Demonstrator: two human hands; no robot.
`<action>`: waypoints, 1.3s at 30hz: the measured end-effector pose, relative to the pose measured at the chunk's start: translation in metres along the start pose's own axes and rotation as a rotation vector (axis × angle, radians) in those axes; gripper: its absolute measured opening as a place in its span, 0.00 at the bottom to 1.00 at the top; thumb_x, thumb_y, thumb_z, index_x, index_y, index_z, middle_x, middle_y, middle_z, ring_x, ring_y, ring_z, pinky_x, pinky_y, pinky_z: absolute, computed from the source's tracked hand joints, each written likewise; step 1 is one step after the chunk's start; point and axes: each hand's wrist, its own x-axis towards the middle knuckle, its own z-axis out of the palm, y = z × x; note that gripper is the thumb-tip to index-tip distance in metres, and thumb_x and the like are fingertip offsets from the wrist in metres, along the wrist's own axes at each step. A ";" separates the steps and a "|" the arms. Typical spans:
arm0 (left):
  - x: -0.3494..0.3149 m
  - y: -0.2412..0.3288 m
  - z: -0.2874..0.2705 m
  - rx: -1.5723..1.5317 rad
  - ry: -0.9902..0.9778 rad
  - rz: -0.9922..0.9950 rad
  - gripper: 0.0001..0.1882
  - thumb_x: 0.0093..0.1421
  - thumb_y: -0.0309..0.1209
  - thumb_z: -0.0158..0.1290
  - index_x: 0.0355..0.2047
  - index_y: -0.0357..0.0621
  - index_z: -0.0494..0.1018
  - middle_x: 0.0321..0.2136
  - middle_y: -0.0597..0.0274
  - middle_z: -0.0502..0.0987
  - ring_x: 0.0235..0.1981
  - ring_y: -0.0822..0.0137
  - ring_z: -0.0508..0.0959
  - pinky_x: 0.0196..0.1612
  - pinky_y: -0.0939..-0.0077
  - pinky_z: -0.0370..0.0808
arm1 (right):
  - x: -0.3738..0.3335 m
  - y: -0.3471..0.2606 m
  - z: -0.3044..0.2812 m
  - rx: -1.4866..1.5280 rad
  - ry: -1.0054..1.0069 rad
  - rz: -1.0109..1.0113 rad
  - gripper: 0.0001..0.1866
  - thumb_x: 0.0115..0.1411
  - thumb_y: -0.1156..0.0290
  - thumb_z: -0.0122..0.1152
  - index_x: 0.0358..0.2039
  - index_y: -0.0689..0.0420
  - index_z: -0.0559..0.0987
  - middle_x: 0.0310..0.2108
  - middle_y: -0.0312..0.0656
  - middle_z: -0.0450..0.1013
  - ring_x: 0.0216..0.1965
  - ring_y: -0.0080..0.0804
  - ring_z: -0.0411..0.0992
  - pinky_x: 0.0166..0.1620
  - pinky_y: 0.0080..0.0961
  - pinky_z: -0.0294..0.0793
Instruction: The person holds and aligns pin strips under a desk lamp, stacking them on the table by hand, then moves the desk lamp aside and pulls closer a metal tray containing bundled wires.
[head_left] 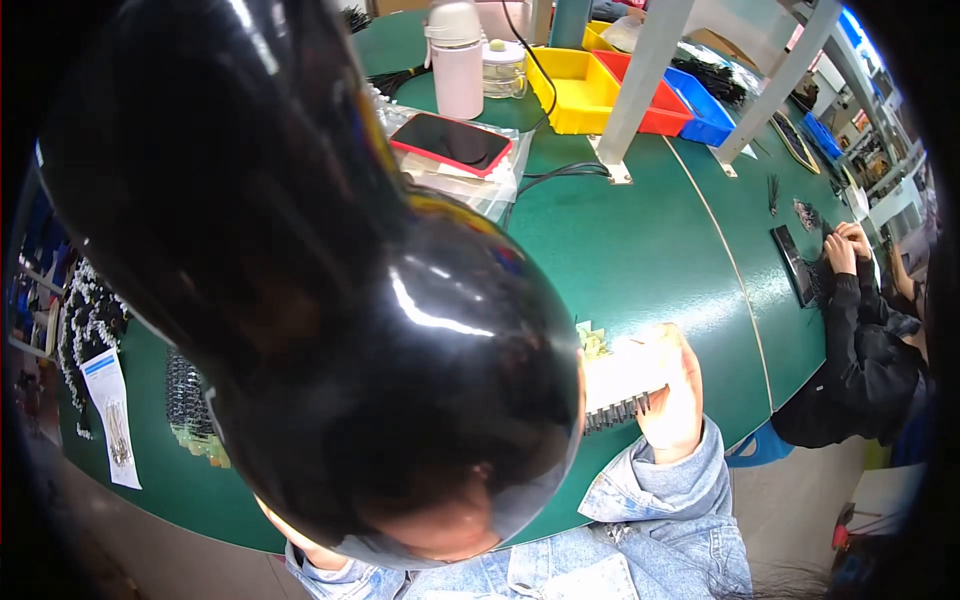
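Note:
A large glossy black rounded object [330, 300] fills the left and middle of the view and hides much of the green table [650, 240]. To its right, my right hand [675, 400], in a denim sleeve, grips a pale circuit board [615, 380] with a row of black parts along its lower edge. The board is held just above the table near the front edge. Small yellow-green pieces [592, 340] lie beside it. My left hand is hidden behind the black object.
A phone in a red case [450, 142] lies on clear bags at the back, by a pale bottle [457, 65] and a jar [503, 68]. Yellow [575, 90], red [668, 105] and blue bins [708, 115] stand behind white frame legs [640, 90]. A co-worker's hands [848, 245] work at the right. Component strips [185, 395] lie at the left.

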 end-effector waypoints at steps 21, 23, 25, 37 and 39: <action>0.001 -0.008 -0.008 -1.140 -0.439 -0.374 0.12 0.48 0.22 0.47 0.34 0.28 0.63 0.28 0.45 0.71 0.22 0.65 0.73 0.22 0.80 0.70 | 0.004 0.019 -0.025 0.091 0.213 0.044 0.09 0.58 0.68 0.44 0.35 0.59 0.65 0.30 0.38 0.65 0.27 0.26 0.63 0.33 0.20 0.66; 0.001 -0.004 -0.008 -1.113 -0.467 -0.348 0.10 0.47 0.21 0.47 0.32 0.27 0.64 0.25 0.45 0.72 0.19 0.66 0.73 0.18 0.81 0.70 | -0.001 0.018 -0.024 -0.053 0.294 0.073 0.09 0.56 0.71 0.46 0.37 0.61 0.65 0.30 0.38 0.64 0.26 0.26 0.63 0.33 0.21 0.66; 0.002 0.008 -0.008 -0.957 -0.456 -0.476 0.08 0.48 0.20 0.45 0.29 0.25 0.64 0.20 0.45 0.71 0.14 0.66 0.72 0.16 0.81 0.69 | -0.008 0.007 -0.018 -0.779 0.374 0.066 0.16 0.51 0.77 0.49 0.42 0.63 0.63 0.33 0.41 0.64 0.31 0.27 0.64 0.35 0.20 0.66; 0.016 0.028 -0.013 -0.808 -0.459 -0.403 0.07 0.49 0.18 0.43 0.25 0.22 0.66 0.15 0.49 0.71 0.12 0.65 0.72 0.14 0.81 0.67 | -0.010 0.013 -0.023 -1.213 0.296 -0.054 0.23 0.47 0.80 0.48 0.46 0.66 0.61 0.38 0.46 0.64 0.38 0.32 0.64 0.41 0.24 0.64; 0.017 0.028 -0.014 -0.815 -0.468 -0.425 0.07 0.49 0.18 0.43 0.26 0.22 0.66 0.15 0.49 0.71 0.12 0.65 0.72 0.14 0.81 0.67 | -0.009 0.014 -0.025 -1.222 0.277 -0.080 0.23 0.46 0.80 0.48 0.46 0.66 0.61 0.38 0.46 0.64 0.39 0.33 0.63 0.42 0.24 0.63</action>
